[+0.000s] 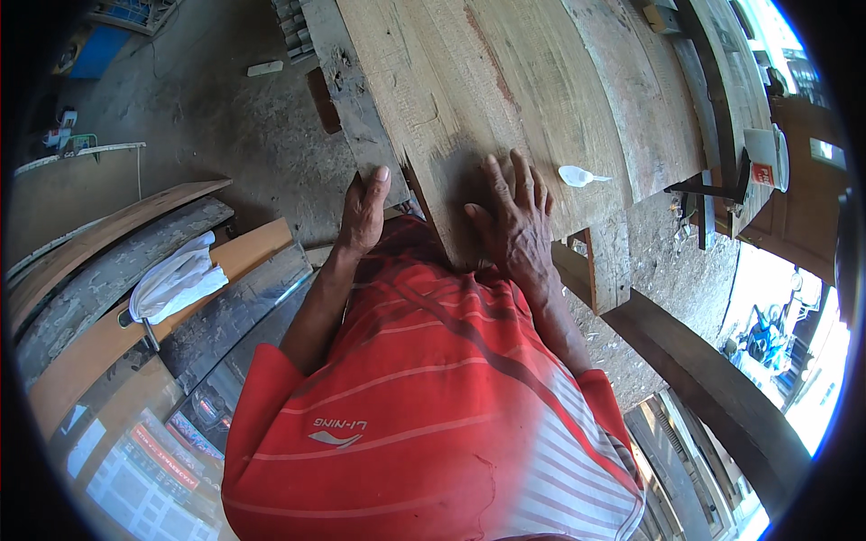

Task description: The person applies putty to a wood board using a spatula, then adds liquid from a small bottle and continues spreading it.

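A wide wooden board (532, 81) made of several planks lies on the bench in front of me. My right hand (519, 225) rests on its near end, fingers spread and palm down, holding nothing. A dark smudge marks the wood beside those fingers. My left hand (363, 216) is at the near end of a narrow grey plank (356, 117), left of the board. Its thumb is stretched out and apart from the fingers, which are partly hidden; nothing shows in it. A small white bottle with a thin nozzle (575, 176) lies on the board, right of my right hand.
On the left, a white cloth (180, 279) hangs over stacked boards (99, 243). A white tub (765, 158) stands at the far right by a wooden frame. A dark curved timber (704, 379) slants below it. Grey concrete floor (216, 135) shows at the upper left.
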Action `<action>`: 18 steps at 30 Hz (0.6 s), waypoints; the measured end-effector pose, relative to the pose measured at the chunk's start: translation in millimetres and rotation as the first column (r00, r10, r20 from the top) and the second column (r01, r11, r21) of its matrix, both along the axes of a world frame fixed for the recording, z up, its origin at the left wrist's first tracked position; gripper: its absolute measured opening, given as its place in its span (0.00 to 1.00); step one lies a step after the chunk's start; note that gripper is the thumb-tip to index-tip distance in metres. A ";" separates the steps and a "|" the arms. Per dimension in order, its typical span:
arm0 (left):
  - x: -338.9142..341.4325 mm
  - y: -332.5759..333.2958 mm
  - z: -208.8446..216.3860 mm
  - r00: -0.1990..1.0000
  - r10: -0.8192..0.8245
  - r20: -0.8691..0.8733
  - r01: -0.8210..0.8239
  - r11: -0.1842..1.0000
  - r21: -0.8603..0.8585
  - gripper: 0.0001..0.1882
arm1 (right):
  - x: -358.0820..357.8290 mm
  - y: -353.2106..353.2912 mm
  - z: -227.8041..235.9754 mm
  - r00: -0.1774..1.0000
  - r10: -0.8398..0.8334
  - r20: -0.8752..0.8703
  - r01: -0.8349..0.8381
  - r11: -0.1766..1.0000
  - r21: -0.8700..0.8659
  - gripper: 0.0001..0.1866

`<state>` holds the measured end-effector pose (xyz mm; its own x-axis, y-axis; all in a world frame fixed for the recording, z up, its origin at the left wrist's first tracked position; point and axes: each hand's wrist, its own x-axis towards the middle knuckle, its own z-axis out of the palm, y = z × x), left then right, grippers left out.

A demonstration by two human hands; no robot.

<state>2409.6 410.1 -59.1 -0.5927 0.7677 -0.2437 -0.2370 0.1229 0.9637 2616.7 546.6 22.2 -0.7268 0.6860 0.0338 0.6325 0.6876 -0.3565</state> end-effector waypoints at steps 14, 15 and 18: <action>0.0 0.6 -1.7 1.000 -0.009 -0.011 0.009 1.000 0.010 0.25 | 0.3 -8.1 -5.9 0.997 0.049 0.052 -0.050 0.998 0.026 0.40; -0.3 0.3 -2.0 1.000 -0.012 -0.009 0.012 1.000 0.004 0.25 | 0.4 -8.7 -6.7 0.999 0.032 0.026 -0.033 0.999 0.022 0.40; 0.1 1.3 0.3 1.000 -0.002 -0.023 0.002 1.000 0.000 0.24 | -0.1 -10.1 -6.6 0.999 -0.025 -0.025 0.025 1.000 0.018 0.40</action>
